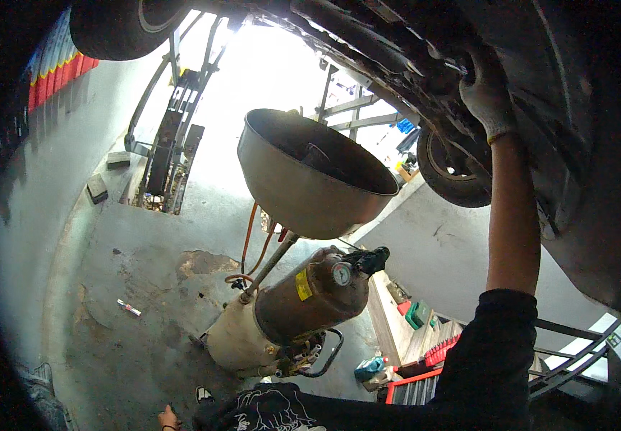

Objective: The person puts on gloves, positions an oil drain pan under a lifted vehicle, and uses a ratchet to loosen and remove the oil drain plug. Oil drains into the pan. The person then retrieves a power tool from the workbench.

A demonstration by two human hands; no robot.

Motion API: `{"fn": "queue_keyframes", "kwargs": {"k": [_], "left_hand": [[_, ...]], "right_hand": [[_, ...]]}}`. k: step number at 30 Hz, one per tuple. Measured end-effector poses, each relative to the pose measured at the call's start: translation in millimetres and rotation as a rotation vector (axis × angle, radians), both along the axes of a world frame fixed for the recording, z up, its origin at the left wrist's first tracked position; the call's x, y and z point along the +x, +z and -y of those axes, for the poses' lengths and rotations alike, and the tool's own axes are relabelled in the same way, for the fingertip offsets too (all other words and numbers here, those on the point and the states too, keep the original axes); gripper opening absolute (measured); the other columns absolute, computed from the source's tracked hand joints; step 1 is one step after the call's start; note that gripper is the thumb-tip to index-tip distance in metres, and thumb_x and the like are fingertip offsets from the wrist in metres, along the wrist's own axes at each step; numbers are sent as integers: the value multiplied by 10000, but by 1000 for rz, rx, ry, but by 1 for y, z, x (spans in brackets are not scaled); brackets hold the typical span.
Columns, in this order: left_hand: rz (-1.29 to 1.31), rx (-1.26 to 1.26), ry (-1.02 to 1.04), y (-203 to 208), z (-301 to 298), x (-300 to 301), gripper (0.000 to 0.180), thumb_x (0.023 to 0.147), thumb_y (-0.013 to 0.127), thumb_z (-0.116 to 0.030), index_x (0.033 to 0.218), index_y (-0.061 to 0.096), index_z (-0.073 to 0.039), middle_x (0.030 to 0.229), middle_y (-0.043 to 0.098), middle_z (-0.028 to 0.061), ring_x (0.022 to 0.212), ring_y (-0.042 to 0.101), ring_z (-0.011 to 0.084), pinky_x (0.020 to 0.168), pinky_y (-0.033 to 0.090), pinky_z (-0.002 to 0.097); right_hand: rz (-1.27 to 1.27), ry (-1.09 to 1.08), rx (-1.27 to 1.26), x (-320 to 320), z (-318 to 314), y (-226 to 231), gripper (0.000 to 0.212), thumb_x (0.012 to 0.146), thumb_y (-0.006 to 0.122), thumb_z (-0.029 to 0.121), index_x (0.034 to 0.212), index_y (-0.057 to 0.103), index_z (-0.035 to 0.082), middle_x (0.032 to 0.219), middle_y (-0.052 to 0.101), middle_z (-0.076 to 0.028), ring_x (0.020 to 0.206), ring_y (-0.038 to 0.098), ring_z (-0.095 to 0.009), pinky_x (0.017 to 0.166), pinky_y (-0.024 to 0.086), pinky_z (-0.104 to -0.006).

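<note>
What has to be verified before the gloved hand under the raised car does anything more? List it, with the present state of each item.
1. Right hand in its white knit glove reaches the dark underside of the raised car: ok.
2. What that hand grips: cannot tell, the spot is too dark.
3. Round grey metal drain pan on its slanted tube stands directly below the hand: not ok, it sits off to the hand's left.
4. Brown cylindrical tank of the drain unit rests on the concrete floor: ok.
5. Left hand is low, at the picture's bottom edge, away from the pan: ok; open or shut, cannot tell.
</note>
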State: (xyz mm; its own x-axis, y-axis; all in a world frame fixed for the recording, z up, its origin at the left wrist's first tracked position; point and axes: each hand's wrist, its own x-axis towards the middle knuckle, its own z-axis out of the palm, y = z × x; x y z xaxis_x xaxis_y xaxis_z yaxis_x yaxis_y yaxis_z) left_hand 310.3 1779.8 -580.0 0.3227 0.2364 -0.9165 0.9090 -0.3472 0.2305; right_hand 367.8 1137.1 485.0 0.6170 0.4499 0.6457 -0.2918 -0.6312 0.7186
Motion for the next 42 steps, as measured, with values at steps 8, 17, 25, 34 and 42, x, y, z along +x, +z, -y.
{"fn": "queue_keyframes", "kwargs": {"k": [8, 17, 25, 34, 42], "left_hand": [[88, 132, -161, 4, -3, 15, 595, 1043, 541, -530, 808, 664, 3, 667, 612, 122, 569, 638, 285, 530, 520, 460], [119, -10, 184, 40, 61, -14, 515, 1031, 590, -455, 797, 599, 4, 633, 590, 131, 486, 621, 327, 440, 465, 468], [15, -55, 218, 15, 69, -23, 481, 1049, 571, -445, 776, 574, -48, 648, 583, 119, 537, 620, 294, 491, 490, 477], [59, 25, 133, -20, 47, -24, 564, 1028, 568, -527, 939, 642, 24, 639, 583, 141, 452, 556, 299, 431, 487, 431], [139, -77, 104, -16, 63, -7, 536, 1029, 557, -535, 883, 593, -20, 662, 594, 112, 486, 588, 279, 418, 431, 432]], "right_hand": [[70, -6, -97, -4, -33, -10, 635, 760, 706, -21, 1368, 559, 86, 1373, 586, -220, 1303, 542, -414, 1127, 447, -472], [72, 206, 255, 6, -23, 16, 542, 1010, 621, 433, 1328, 606, -5, 1345, 631, -258, 1234, 605, -425, 1012, 502, -465], [-11, 117, 304, 4, -31, 14, 632, 927, 722, 459, 1355, 605, 10, 1362, 627, -256, 1259, 603, -412, 1061, 483, -475], [-57, 131, -142, -15, -38, 5, 471, 830, 778, 80, 1271, 617, 111, 1283, 649, -166, 1222, 600, -393, 1047, 494, -475], [-24, 242, 4, -5, -37, 6, 489, 933, 750, 278, 1343, 614, 49, 1345, 649, -203, 1246, 608, -402, 1053, 491, -466]]}}
